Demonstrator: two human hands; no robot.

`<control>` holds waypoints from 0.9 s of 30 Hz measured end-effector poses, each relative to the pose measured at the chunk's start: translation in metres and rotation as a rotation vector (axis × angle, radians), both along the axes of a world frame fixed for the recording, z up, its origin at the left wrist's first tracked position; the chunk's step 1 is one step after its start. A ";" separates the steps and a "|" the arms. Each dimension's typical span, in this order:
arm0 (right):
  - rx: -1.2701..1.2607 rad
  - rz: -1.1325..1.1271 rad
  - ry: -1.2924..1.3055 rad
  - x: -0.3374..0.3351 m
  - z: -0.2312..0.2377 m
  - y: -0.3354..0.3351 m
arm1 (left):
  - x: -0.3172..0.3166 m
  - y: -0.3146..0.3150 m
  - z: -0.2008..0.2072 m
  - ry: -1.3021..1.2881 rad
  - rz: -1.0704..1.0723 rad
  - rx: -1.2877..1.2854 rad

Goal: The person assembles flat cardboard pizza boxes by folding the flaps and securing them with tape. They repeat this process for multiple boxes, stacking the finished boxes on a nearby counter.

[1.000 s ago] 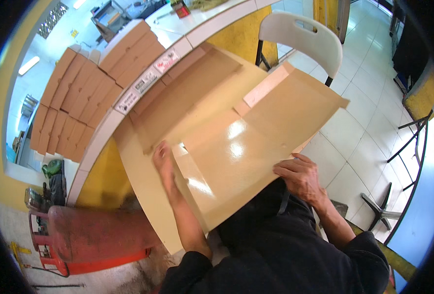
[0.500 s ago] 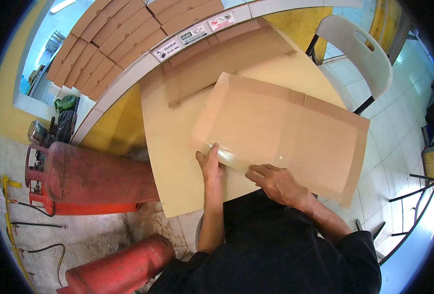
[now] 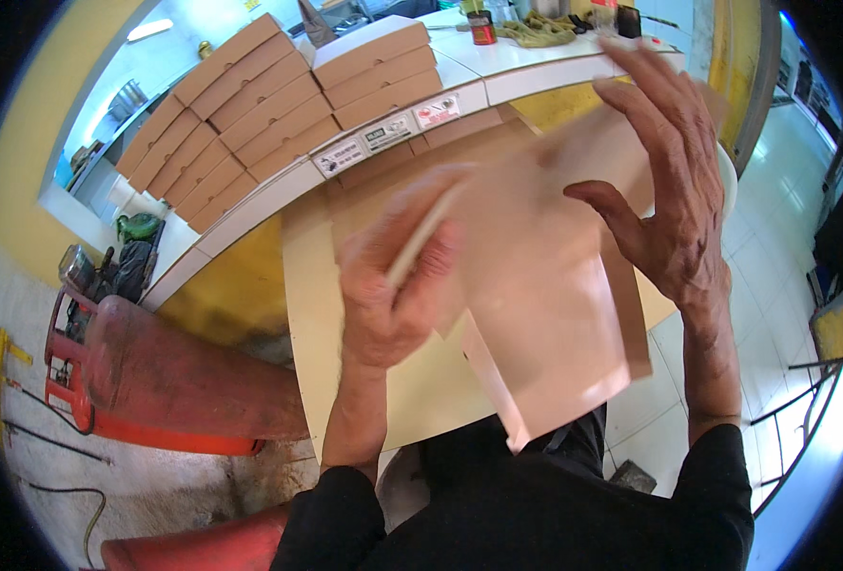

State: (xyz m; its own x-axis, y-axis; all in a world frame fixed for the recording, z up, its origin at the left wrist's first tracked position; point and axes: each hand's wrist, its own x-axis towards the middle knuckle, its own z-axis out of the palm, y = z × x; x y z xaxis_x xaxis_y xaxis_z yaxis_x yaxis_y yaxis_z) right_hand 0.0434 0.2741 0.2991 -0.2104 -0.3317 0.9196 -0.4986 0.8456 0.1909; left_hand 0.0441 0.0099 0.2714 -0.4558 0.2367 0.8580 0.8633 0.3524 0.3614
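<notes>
Fingers of the left hand (image 3: 383, 281) grip the edge of an open cardboard box (image 3: 545, 324), presumably to steady it aslant over the near edge of the table (image 3: 421, 395); those of the right hand (image 3: 674, 214) spread wide at its right side, contact uncertain.

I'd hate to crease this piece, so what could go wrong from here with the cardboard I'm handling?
The cardboard might slip or bend: your left hand pinches one edge, while your right hand is spread open, and whether it touches the sheet is unclear. In this view the near corner overlaps your black clothing, so it could catch there. Swinging it might also bump the other flat cardboard on the table.
</notes>
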 end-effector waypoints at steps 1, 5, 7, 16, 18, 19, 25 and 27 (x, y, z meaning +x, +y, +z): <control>0.032 0.051 0.009 -0.004 0.004 0.002 | 0.003 0.003 0.007 0.035 -0.042 -0.042; 0.111 0.184 0.074 -0.010 -0.006 0.004 | 0.005 0.006 0.020 0.008 -0.091 -0.036; 0.146 0.219 -0.006 -0.011 -0.017 -0.005 | 0.003 0.007 0.024 0.051 -0.070 -0.006; -0.400 0.665 -1.027 -0.007 0.027 -0.017 | -0.034 0.005 0.048 0.158 -0.167 -0.286; -0.248 0.601 -0.943 -0.013 0.026 -0.015 | -0.027 0.017 0.056 0.137 -0.155 -0.286; -0.203 0.591 -0.913 -0.015 0.025 -0.016 | -0.021 0.020 0.061 0.126 -0.137 -0.290; -0.087 0.308 -0.437 -0.005 0.012 -0.019 | 0.004 0.020 0.079 -0.035 -0.079 -0.221; -0.068 0.344 -0.426 0.008 0.016 -0.033 | 0.017 0.025 0.082 0.034 0.171 -0.515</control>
State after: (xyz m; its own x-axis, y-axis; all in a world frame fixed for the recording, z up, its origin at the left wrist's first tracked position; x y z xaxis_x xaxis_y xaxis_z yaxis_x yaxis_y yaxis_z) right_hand 0.0517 0.2413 0.3155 -0.4582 -0.3902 0.7986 -0.7698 0.6234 -0.1370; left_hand 0.0614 0.0347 0.3529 -0.4987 0.5555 0.6654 0.7865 0.6127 0.0779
